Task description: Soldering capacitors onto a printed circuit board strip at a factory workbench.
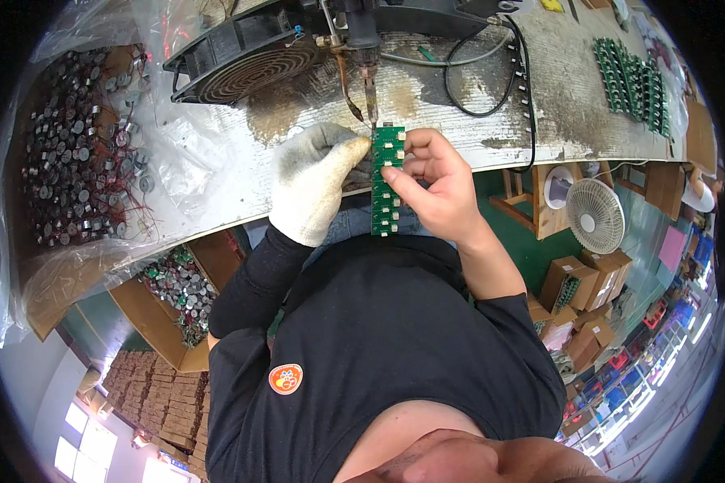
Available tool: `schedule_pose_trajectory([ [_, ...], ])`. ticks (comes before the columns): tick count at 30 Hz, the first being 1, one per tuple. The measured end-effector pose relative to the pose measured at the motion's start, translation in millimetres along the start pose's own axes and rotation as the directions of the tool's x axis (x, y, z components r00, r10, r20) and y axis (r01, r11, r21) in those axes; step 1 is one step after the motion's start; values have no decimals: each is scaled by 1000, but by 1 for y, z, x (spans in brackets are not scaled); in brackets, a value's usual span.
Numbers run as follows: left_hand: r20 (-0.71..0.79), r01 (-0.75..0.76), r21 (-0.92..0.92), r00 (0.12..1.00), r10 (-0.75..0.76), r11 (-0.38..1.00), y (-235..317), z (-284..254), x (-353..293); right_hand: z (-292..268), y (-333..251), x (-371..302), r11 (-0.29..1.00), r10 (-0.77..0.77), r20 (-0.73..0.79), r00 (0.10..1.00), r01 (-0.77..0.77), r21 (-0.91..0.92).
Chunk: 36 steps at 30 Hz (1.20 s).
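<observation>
A long green circuit board strip (pixel 389 181) with small white connectors along it stands upright in the picture, its far end under a soldering tip (pixel 371 97). My bare right hand (pixel 439 185) grips the strip's right edge, thumb on top. In a whitish glove, my left hand (pixel 318 177) pinches thumb and fingers together at the strip's upper left edge, just below the tip. Whatever lies between those gloved fingertips is too small to make out. Beside the tip, a thin curved feed tube (pixel 348 92) points down toward the same spot.
A black fan (pixel 254 64) stands behind my left hand. Many small round parts with red wires (pixel 80 153) fill a plastic-lined box at left; a lower carton (pixel 161 322) holds more. Black cable (pixel 467 101) loops at right. More green boards (pixel 632 84) lie far right.
</observation>
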<state>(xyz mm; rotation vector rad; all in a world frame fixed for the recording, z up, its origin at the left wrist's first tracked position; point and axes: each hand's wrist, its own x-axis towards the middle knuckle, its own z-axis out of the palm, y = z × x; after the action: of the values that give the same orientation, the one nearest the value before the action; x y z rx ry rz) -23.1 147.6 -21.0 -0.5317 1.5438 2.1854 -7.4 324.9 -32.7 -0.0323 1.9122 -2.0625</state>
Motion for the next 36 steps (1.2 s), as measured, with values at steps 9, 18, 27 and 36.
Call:
schedule_pose_trajectory([
  [9,22,-53,121,998,51,991,2,-11,-3,7,3,3,999,22,-7,1000,-22,-36],
  [18,-337,-386,648,628,702,656,28,-103,-49,-8,-4,10,991,104,-111,988,-93,100],
  [27,-220,155,975,552,804,160,75,-177,-42,-3,1,10,992,17,-63,998,-9,129],
  [36,-255,368,929,691,676,-25,83,-164,-17,-3,9,8,988,-74,-35,997,78,135],
])
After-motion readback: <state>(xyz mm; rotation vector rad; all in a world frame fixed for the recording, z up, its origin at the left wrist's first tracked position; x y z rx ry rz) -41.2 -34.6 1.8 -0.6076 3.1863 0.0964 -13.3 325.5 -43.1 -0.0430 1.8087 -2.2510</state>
